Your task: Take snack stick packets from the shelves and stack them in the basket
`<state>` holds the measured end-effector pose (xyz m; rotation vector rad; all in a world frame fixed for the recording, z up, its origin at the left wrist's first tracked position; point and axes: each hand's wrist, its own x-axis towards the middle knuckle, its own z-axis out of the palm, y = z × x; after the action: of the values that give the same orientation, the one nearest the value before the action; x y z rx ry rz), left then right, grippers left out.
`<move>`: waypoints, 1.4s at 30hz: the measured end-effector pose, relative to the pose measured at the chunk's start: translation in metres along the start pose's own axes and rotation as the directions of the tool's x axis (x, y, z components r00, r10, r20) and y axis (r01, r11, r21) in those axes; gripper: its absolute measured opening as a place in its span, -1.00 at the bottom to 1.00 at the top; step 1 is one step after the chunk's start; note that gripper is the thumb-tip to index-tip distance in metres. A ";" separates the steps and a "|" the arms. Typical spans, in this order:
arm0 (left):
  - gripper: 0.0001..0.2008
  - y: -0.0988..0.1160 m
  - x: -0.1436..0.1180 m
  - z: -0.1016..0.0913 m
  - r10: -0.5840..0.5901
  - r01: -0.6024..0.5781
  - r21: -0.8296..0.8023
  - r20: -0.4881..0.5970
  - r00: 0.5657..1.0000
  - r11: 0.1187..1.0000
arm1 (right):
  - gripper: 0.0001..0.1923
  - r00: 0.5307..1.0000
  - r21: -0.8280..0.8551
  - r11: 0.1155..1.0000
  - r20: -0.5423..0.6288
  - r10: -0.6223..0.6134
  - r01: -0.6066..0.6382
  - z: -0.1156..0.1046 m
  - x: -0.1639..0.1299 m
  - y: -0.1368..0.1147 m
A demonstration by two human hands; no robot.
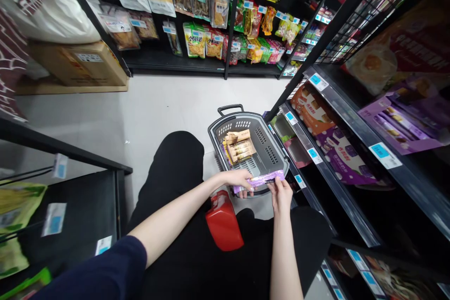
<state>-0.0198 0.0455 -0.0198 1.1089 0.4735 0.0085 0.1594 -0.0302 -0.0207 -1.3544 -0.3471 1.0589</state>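
1. Left hand (239, 179) and right hand (281, 193) each pinch one end of a slim purple foil snack packet (260, 180), held level over the near rim of the grey plastic shopping basket (273, 157).
2. Step, as judged: handling stock between basket and right-hand shelf (328, 171).
3. The next move calls for one grip letting go.

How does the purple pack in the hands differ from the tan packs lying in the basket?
The purple pack is purple, long and slim; the tan packs are tan with brown print and look broader. The purple pack is held over the near rim of the grey basket by the left hand and right hand; the tan packs lie piled on the basket's floor. Both are packaged goods.
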 end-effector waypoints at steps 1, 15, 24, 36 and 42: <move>-0.63 0.000 0.000 0.000 -0.003 0.003 0.006 0.001 1.000 1.000 | -0.67 1.000 -0.002 1.000 -0.024 -0.019 0.019 -0.002 0.001 -0.001; -0.68 -0.001 0.001 -0.017 0.186 -0.301 -0.360 -0.320 0.929 0.883 | -0.68 0.979 0.059 0.977 -0.043 -0.201 0.203 -0.021 0.007 -0.012; -0.74 0.004 -0.001 -0.022 0.174 -0.406 -0.498 -0.448 0.877 0.766 | -0.76 0.943 0.048 0.982 0.273 -0.188 0.182 -0.033 0.002 -0.026; -0.58 0.002 0.005 -0.026 0.165 -0.457 -0.194 -0.756 0.634 0.868 | -0.53 0.951 -0.409 0.912 0.292 0.099 0.031 -0.037 0.005 -0.016; -0.82 0.006 -0.007 -0.039 0.122 -0.569 -0.105 -0.930 0.347 0.816 | -0.74 0.969 -0.626 0.756 0.244 -0.041 0.190 -0.026 0.009 0.000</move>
<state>-0.0392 0.0801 -0.0258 0.6500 1.1320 1.1501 0.1835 -0.0390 -0.0306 -1.8000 -1.0280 1.0207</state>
